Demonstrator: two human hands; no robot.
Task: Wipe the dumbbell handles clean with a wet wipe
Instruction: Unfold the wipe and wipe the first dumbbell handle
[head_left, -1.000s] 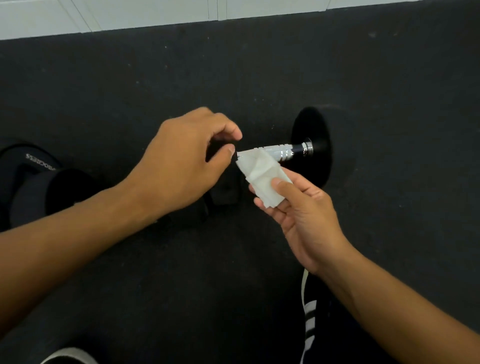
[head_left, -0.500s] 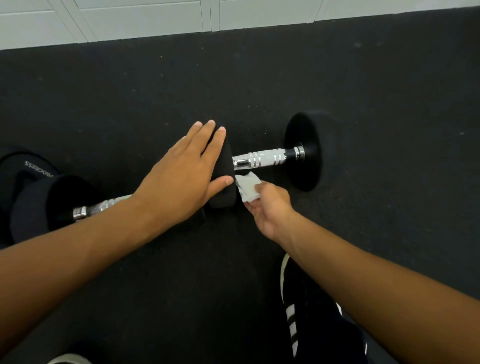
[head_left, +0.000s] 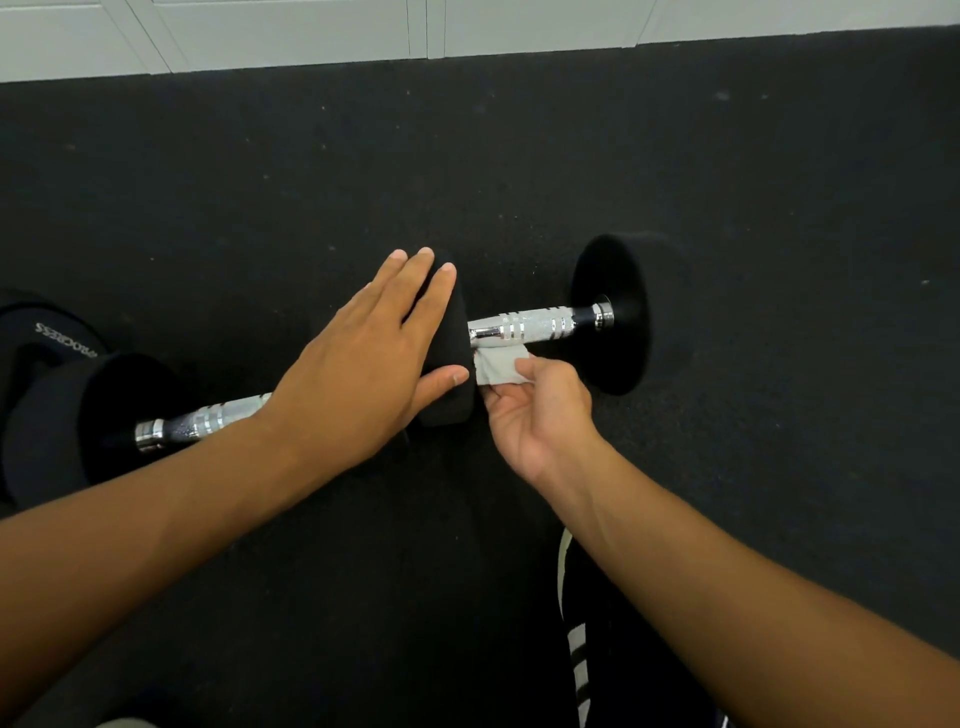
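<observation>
Wet wipe (head_left: 497, 365): folded to a small pad, pinched between thumb and fingers of the right hand (head_left: 535, 415) and laid against the underside of the near dumbbell handle (head_left: 530, 327), at the end just beside the inner weight head (head_left: 447, 343); the fold is judged to give a firm wiping face. Handle: chrome, banded and knurled, lying roughly level on the black rubber floor (head_left: 727, 208), joined at its far end to the outer weight head (head_left: 615, 312). Left hand (head_left: 363, 374): fingers straight and close together, laid flat over the inner weight head, thumb pressed to its side, presumably so that the dumbbell is kept from rolling while it is wiped. Second dumbbell handle (head_left: 208, 421): partly hidden beneath the left forearm, leading to a further weight head (head_left: 93, 415) at the left; untouched by the wipe here. A white panelled wall (head_left: 311, 31) bounds the floor at the top.
</observation>
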